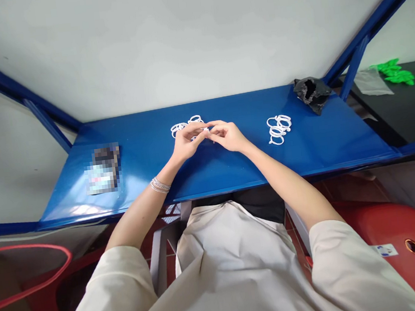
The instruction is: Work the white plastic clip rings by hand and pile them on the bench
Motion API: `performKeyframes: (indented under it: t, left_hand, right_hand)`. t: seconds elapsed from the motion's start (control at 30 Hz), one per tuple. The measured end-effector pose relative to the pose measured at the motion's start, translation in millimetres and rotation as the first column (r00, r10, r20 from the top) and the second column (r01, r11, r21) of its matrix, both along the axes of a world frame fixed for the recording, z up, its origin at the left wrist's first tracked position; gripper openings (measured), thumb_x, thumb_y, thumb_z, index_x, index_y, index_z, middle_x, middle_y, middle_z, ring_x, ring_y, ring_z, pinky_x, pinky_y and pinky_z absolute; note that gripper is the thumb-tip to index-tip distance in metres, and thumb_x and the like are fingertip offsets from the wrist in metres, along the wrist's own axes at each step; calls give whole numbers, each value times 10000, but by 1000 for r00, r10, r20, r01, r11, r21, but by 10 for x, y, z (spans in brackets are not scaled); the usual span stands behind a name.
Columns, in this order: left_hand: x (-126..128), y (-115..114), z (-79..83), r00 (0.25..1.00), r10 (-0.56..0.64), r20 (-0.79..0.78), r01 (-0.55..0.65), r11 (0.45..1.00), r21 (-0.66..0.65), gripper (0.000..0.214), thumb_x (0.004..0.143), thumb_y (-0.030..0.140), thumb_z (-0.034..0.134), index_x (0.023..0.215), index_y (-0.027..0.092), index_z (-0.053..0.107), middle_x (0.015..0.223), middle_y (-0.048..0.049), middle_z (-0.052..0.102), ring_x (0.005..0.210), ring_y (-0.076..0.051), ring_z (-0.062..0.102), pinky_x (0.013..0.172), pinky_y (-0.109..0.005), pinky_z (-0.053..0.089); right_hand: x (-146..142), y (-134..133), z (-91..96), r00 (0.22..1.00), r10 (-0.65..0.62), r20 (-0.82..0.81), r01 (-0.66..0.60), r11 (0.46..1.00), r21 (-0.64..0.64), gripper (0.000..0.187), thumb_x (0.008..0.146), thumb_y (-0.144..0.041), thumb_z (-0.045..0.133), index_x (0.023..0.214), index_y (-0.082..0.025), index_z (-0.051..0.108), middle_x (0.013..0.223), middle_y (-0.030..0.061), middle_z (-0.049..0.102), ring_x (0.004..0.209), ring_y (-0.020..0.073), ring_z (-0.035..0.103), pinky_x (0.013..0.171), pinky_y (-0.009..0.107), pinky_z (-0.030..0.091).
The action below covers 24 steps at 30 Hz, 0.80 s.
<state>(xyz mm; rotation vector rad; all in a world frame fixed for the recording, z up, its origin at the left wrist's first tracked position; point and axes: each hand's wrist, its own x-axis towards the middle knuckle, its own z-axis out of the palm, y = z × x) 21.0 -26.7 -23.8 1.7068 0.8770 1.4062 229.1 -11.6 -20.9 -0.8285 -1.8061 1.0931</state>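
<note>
Head-cam view, looking down on a person at a glossy blue flat-topped worktop (232,175). The bare L hand (189,141) and bare R hand (228,136) meet near the middle, just above the surface. Btwn their fingertips is a small white piece, prob. plastic (206,132). The grip on both sides looks pinched closed on it, thumbs on the near side. Fingers cover most of it, so can't tell its full shape or whether it's part of a hoop.

Just behind the L hand, partly hidden by it: a loose group of thin white plastic-looking rings (179,127). Well apart, to the R: a 2nd cluster of overlapping thin white rings w/ small knobs (279,130), lying on the worktop.

Handling, judged by eye: the pc is prob. v. light & fairly stiff; the thin hoops may flex a bit. Smooth finish, so could be slippery; a hard twist might bend or crack a thin section. Best hold: thumb + index, light pinch; for a ring, close to the knob, not mid-hoop.

Also there: a crumpled black plastic bag (311,93) at the far R corner, a pixelated flat oblong item (103,169) near the L end.
</note>
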Motion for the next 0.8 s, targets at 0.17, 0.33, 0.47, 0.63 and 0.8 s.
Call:
performKeyframes:
  t: [0.17, 0.33, 0.47, 0.63, 0.8]
  left_hand:
    - [-11, 0, -13, 986, 60, -155, -50, 996, 70, 455, 978, 703, 787, 1089, 284, 926, 1259, -117, 849, 1199, -299, 798, 1010, -477, 676]
    - [-28, -3, -36, 947, 52, -318, -26, 996, 86, 462, 1006, 715, 745, 1189, 328, 917, 1328, -109, 794, 1291, -303, 739, 1142, -527, 624]
    - [-21, -2, -66, 949, 23, -313, -23, 1000, 6, 548, 1063, 703, 661, 1382, 293, 835, 1378, -139, 776, 1238, -288, 744, 956, -434, 687]
    - [7, -21, -55, 917, 61, -393, -39, 997, 63, 593, 1108, 707, 556, 1381, 235, 786, 1388, -164, 757, 1261, -290, 724, 911, -386, 668]
    - [28, -11, -72, 930, 97, -354, -78, 995, 68, 568, 1118, 721, 505, 1234, 217, 739, 1240, -149, 781, 1094, -249, 749, 899, -388, 643]
  right_hand:
    - [-46, 45, -118, 990, 14, -139, -33, 990, -136, 670, 714, -740, 972, 1063, -252, 675, 1039, 48, 805, 844, 237, 813, 831, 418, 691]
    - [-46, 51, -168, 991, 8, -133, -29, 988, -152, 752, 664, -630, 1041, 1184, -283, 623, 1155, 50, 811, 965, 253, 842, 936, 437, 707]
    - [-36, 50, -181, 985, 51, -164, -80, 980, -181, 833, 666, -544, 1050, 1326, -292, 609, 1247, 75, 818, 1058, 293, 854, 1018, 492, 708]
    - [-11, 54, -168, 974, 106, -201, -148, 967, -209, 977, 783, -509, 989, 1599, -286, 501, 1390, 130, 813, 1130, 299, 852, 1131, 518, 670]
    - [-29, 64, -184, 976, 122, -182, -157, 968, -196, 1035, 808, -448, 946, 1700, -265, 455, 1507, 162, 751, 1197, 295, 829, 1102, 464, 682]
